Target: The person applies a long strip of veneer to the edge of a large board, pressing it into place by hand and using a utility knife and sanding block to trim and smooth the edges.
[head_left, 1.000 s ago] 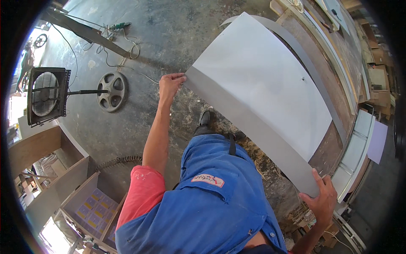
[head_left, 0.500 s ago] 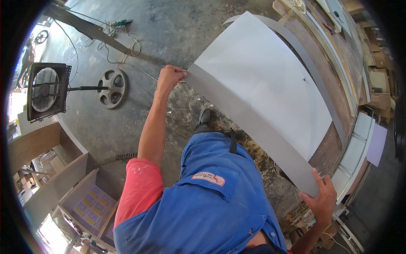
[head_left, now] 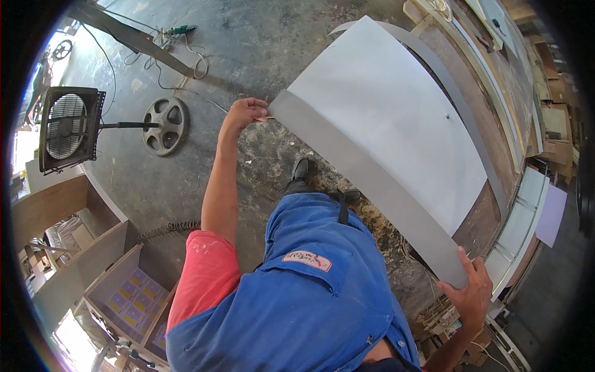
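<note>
The person holds a large grey sheet (head_left: 396, 124) out in front of the body, above the concrete floor (head_left: 248, 37); the left hand (head_left: 245, 113) pinches its near left corner with closed fingers; the right hand (head_left: 474, 294) grips the near right corner, fingers wrapped over the edge; the sheet bows upward between them; a standing fan (head_left: 68, 127) stands well off to the left.

Grey concrete floor (head_left: 260, 37), standing fan (head_left: 68, 127), wooden cabinets (head_left: 56, 211)
</note>
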The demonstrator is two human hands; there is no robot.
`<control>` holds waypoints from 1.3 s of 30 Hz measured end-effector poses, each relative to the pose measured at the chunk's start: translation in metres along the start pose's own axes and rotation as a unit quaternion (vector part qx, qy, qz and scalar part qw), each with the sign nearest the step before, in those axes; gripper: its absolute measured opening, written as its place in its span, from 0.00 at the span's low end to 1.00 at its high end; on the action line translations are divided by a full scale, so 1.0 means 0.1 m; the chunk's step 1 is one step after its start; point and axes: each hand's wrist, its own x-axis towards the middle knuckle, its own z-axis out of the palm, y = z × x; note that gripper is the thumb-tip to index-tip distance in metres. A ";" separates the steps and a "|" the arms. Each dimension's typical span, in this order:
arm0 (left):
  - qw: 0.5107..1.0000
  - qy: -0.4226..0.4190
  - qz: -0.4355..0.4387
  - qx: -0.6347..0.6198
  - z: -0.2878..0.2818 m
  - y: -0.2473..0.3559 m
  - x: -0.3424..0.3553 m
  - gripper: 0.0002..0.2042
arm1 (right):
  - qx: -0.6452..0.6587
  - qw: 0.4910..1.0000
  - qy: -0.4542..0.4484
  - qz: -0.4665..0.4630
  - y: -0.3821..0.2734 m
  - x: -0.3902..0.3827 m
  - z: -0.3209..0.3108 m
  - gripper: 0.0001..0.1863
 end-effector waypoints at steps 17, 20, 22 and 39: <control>0.969 0.082 0.082 -0.220 0.06 0.22 -0.13 0.12 | 0.068 0.994 0.072 -0.055 0.10 -0.27 -0.25 0.57; 0.978 0.092 0.062 -0.179 0.23 -0.04 -0.15 0.12 | 0.068 0.995 0.061 -0.043 0.11 -0.25 -0.09 0.57; 0.979 0.097 0.051 -0.169 0.33 -0.15 -0.20 0.12 | 0.071 0.995 0.054 -0.040 0.15 -0.22 0.03 0.57; 0.976 0.178 0.083 -0.096 0.46 -0.30 -0.17 0.10 | 0.054 0.997 0.018 -0.043 0.14 -0.09 0.24 0.56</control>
